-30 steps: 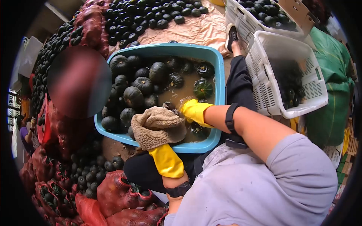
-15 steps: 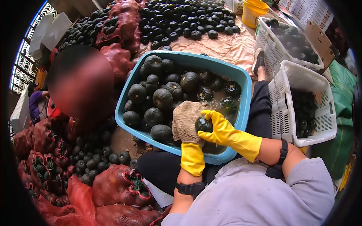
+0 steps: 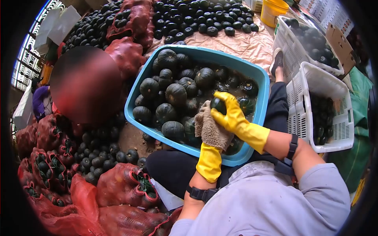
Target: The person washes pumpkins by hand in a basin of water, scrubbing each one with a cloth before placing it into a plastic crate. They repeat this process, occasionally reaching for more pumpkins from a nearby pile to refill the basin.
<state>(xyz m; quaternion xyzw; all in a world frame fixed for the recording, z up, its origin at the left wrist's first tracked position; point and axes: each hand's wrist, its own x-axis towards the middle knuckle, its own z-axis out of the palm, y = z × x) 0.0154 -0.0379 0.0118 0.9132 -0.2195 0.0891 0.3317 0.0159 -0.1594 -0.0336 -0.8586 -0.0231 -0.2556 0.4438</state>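
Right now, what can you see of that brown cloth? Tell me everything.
The brown cloth looks thick and fuzzy, like fleecy towelling, bunched and folded into an uneven shape. It covers most of the gloved left grip, leaving only the lower part showing. It sits over the near side of the blue basin. Its upper part appears to touch the small dark pumpkin in the right grip. How wet it is, I can't tell.
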